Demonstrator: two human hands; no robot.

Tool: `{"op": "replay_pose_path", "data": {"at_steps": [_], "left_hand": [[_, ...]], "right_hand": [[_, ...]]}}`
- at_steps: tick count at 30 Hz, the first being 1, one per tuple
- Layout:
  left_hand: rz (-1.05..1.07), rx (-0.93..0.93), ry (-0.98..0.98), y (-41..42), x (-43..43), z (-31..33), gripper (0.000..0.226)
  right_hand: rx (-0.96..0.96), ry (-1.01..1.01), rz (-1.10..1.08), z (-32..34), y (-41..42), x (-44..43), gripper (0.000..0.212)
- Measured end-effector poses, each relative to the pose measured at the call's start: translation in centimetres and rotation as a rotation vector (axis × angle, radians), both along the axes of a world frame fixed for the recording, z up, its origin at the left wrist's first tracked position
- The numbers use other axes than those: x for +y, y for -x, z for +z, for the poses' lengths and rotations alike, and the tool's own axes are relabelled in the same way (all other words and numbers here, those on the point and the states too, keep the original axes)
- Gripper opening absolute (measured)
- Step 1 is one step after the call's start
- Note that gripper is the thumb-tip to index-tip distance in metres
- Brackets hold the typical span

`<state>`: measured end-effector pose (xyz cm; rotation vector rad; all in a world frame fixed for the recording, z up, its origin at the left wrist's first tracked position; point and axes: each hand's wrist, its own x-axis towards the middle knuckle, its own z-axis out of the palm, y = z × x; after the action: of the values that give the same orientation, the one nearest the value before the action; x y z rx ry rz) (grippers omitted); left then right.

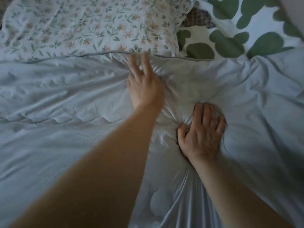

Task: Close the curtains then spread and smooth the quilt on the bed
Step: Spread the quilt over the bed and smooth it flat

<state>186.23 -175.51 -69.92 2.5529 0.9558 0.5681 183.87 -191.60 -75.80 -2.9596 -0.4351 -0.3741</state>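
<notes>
A pale blue quilt [65,99] covers the bed and fills most of the view, with creases running toward the middle. My left hand [144,84] reaches far forward with its fingers straight and spread, lying on the quilt just below its piped top edge; the fingers are blurred. Nearer to me, my right hand [202,134] presses flat into the quilt with straight fingers, and the fabric bunches into folds around it. No curtains are in view.
A floral pillow [85,25] lies at the head of the bed, upper left, just beyond the quilt's edge. A white pillow with large green shapes [238,35] sits at the upper right, with a checked fabric [197,17] between them.
</notes>
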Motion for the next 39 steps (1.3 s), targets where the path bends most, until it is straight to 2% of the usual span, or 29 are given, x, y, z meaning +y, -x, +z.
{"op": "replay_pose_path", "data": {"at_steps": [4,8,15,18,20,22,27,33,39], "left_hand": [[-0.09,0.076,-0.019,8.9,-7.8,-4.1,0.06],[-0.223,0.214,-0.094,14.5,-10.8,-5.6,0.058],[-0.199,0.248,-0.089,14.2,-10.4,-6.5,0.057],[-0.194,0.226,-0.116,14.1,-10.2,-6.8,0.057],[-0.174,0.227,-0.128,14.2,-9.6,-7.0,0.058],[-0.179,0.222,-0.136,14.0,-9.8,-7.0,0.058],[-0.185,0.197,-0.147,13.8,-9.9,-6.9,0.057],[-0.198,0.179,-0.152,14.0,-10.0,-7.1,0.055],[-0.196,0.19,-0.161,14.1,-9.9,-7.3,0.054]], "right_hand": [[-0.001,-0.032,0.015,-0.1,0.2,-0.1,0.073],[-0.003,-0.062,0.022,0.2,-0.1,-0.2,0.068],[0.012,-0.092,0.042,0.2,0.0,-0.4,0.068],[0.005,-0.212,0.063,1.1,0.8,-1.1,0.061],[0.016,-0.369,0.142,1.7,1.9,-1.8,0.053],[0.048,-0.416,0.214,2.1,3.5,-4.1,0.049],[0.119,-0.096,0.208,2.9,7.2,-11.2,0.058],[0.119,0.033,0.042,4.0,10.9,-15.4,0.057],[0.159,0.11,0.035,1.9,13.7,-17.4,0.069]]}}
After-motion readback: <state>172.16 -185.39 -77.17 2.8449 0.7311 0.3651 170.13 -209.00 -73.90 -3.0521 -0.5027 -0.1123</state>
